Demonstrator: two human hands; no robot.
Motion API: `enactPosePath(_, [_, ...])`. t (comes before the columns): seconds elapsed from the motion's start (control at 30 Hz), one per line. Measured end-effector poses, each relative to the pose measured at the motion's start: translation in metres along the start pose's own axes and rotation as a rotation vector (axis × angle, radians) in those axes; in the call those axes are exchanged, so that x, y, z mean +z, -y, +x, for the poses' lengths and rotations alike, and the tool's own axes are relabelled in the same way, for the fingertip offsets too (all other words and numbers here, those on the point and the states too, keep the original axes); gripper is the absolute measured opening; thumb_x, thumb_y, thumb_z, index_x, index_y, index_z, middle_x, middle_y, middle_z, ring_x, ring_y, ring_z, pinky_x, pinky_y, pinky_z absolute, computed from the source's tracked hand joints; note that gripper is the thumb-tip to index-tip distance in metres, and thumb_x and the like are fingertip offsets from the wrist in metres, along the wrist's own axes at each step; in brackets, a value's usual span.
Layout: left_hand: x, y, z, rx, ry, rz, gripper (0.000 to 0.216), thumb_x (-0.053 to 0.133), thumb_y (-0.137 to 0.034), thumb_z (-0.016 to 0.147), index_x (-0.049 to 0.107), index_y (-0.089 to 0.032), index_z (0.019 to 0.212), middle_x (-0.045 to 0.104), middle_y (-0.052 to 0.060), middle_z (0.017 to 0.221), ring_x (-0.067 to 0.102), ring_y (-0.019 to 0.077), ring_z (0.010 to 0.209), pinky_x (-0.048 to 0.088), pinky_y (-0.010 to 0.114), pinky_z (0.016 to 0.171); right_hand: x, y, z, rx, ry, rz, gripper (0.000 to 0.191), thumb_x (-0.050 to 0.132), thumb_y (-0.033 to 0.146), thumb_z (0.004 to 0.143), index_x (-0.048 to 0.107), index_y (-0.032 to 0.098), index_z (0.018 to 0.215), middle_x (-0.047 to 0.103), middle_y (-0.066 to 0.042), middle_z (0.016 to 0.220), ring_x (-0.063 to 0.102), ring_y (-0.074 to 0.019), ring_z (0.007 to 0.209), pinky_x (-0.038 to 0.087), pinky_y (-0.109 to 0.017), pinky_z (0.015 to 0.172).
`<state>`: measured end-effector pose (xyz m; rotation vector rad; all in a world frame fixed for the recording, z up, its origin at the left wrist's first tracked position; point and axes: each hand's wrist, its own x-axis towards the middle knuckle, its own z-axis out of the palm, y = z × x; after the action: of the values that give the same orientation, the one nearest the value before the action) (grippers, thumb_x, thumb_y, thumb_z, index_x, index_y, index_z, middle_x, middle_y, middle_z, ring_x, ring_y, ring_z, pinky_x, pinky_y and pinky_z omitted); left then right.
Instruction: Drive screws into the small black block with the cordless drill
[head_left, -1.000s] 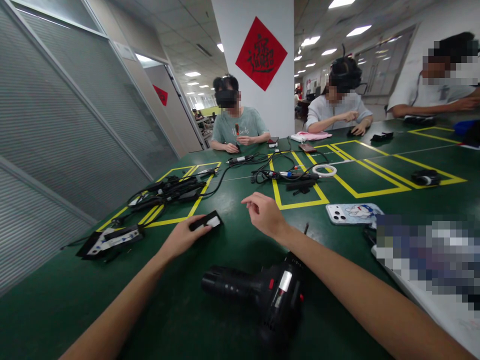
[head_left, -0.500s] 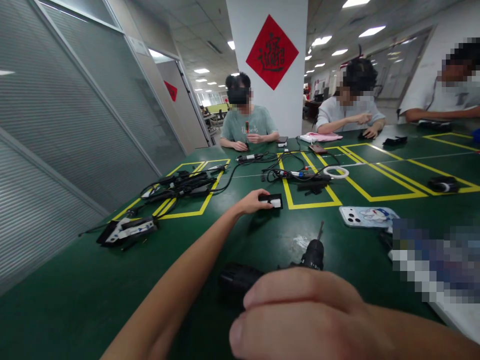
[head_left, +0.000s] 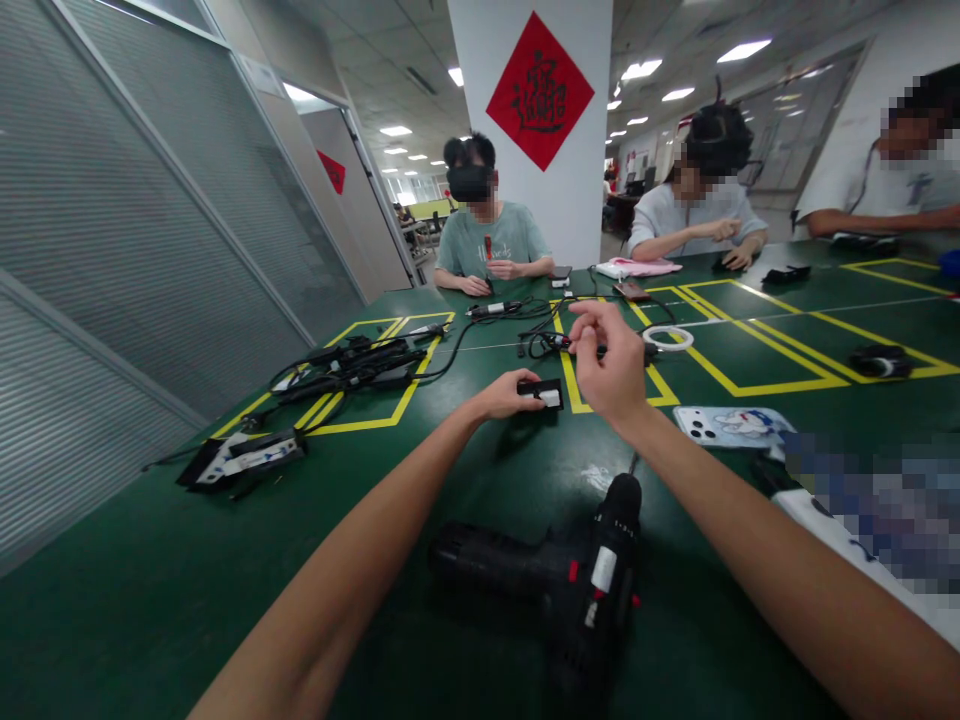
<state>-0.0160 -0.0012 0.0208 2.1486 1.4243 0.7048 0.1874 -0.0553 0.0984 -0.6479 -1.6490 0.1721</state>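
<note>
My left hand (head_left: 510,395) is closed on a small black rectangular part (head_left: 553,386) with a white piece in it, held just over the table. Raised to the right of it, my right hand (head_left: 611,365) has its fingers loosely bent and apart from the thumb, with nothing visible in them. Behind that hand lie black cables and handheld tools (head_left: 551,342), partly hidden by it. A black cordless drill (head_left: 585,570) lies on its side on the table, between my forearms, its bit pointing away from me.
The green table (head_left: 360,620) has yellow tape rectangles. A heap of black cables (head_left: 367,365) and an open black casing (head_left: 244,460) lie at left. A phone (head_left: 731,425), a white ring (head_left: 667,339) and a dark cylindrical object (head_left: 881,362) lie at right. Several people sit opposite.
My right hand has moved forward from above the drill to the cables beyond, leaving the drill in plain sight. My left hand keeps the black part in nearly the same place.
</note>
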Motion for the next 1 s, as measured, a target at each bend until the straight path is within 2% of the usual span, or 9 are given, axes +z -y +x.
enactPosePath(0.07, [0.0, 0.0, 0.001, 0.001, 0.038, -0.01, 0.055, 0.069, -0.042, 0.059, 0.058, -0.014, 0.105, 0.063, 0.006, 0.099, 0.058, 0.021, 0.088, 0.046, 0.032, 0.082, 0.005, -0.036, -0.005, 0.046, 0.087, -0.066, 0.025, 0.033, 0.016, 0.086, 0.054, 0.016, 0.101, 0.058, -0.006, 0.082, 0.058, -0.0171, 0.077, 0.045, -0.032, 0.078])
enactPosePath(0.13, [0.0, 0.001, 0.002, -0.005, 0.062, -0.016, 0.056, 0.069, -0.042, 0.06, 0.057, -0.014, 0.107, 0.062, 0.007, 0.102, 0.058, 0.0216, 0.09, 0.045, 0.033, 0.083, 0.008, -0.06, -0.014, 0.085, 0.162, -0.117, 0.025, 0.034, 0.016, 0.085, 0.057, 0.015, 0.097, 0.06, -0.007, 0.084, 0.057, -0.0172, 0.078, 0.044, -0.03, 0.077])
enactPosePath(0.3, [-0.002, 0.0, 0.001, -0.014, 0.074, -0.086, 0.064, 0.072, -0.041, 0.058, 0.053, -0.014, 0.112, 0.059, 0.009, 0.11, 0.056, 0.0229, 0.1, 0.044, 0.035, 0.088, 0.013, -0.087, -0.029, 0.245, 0.291, -0.201, 0.026, 0.037, 0.016, 0.085, 0.058, 0.015, 0.101, 0.062, -0.007, 0.087, 0.056, -0.0157, 0.074, 0.042, -0.027, 0.072])
enactPosePath(0.47, [-0.01, 0.004, -0.009, -0.024, 0.011, -0.131, 0.067, 0.072, -0.044, 0.059, 0.05, -0.018, 0.117, 0.053, 0.01, 0.12, 0.05, 0.0239, 0.112, 0.042, 0.037, 0.093, 0.023, -0.09, -0.032, 0.227, 0.477, -0.22, 0.025, 0.043, 0.018, 0.084, 0.061, 0.016, 0.101, 0.06, -0.007, 0.094, 0.055, -0.0141, 0.075, 0.042, -0.026, 0.072])
enactPosePath(0.63, [-0.011, 0.009, -0.024, 0.063, -0.113, 0.012, 0.035, 0.067, -0.046, 0.066, 0.066, -0.02, 0.088, 0.057, 0.007, 0.112, 0.053, 0.0227, 0.105, 0.039, 0.039, 0.097, 0.038, -0.08, -0.037, 0.081, 0.669, -0.229, 0.025, 0.051, 0.023, 0.083, 0.064, 0.017, 0.103, 0.057, -0.008, 0.099, 0.053, -0.0168, 0.093, 0.039, -0.027, 0.084])
enactPosePath(0.77, [-0.001, 0.005, -0.029, 0.076, -0.146, 0.05, 0.029, 0.064, -0.043, 0.069, 0.069, -0.023, 0.089, 0.058, 0.006, 0.111, 0.054, 0.022, 0.103, 0.041, 0.036, 0.095, 0.047, -0.076, -0.044, 0.007, 0.79, -0.257, 0.025, 0.05, 0.02, 0.084, 0.065, 0.017, 0.104, 0.057, -0.01, 0.098, 0.051, -0.0179, 0.094, 0.038, -0.028, 0.085])
enactPosePath(0.87, [0.007, 0.002, -0.029, 0.095, -0.182, 0.062, 0.026, 0.062, -0.038, 0.072, 0.069, -0.023, 0.092, 0.058, 0.005, 0.11, 0.053, 0.0213, 0.103, 0.041, 0.035, 0.094, 0.049, -0.077, -0.047, -0.006, 0.817, -0.292, 0.023, 0.05, 0.018, 0.084, 0.066, 0.015, 0.101, 0.058, -0.011, 0.095, 0.049, -0.0188, 0.095, 0.037, -0.029, 0.085])
enactPosePath(1.0, [0.013, 0.001, -0.03, 0.104, -0.247, 0.061, 0.021, 0.061, -0.033, 0.073, 0.069, -0.023, 0.089, 0.059, 0.005, 0.109, 0.054, 0.021, 0.103, 0.042, 0.035, 0.093, 0.05, -0.079, -0.049, -0.02, 0.786, -0.304, 0.024, 0.048, 0.019, 0.086, 0.067, 0.016, 0.1, 0.059, -0.01, 0.095, 0.049, -0.0185, 0.095, 0.037, -0.029, 0.085])
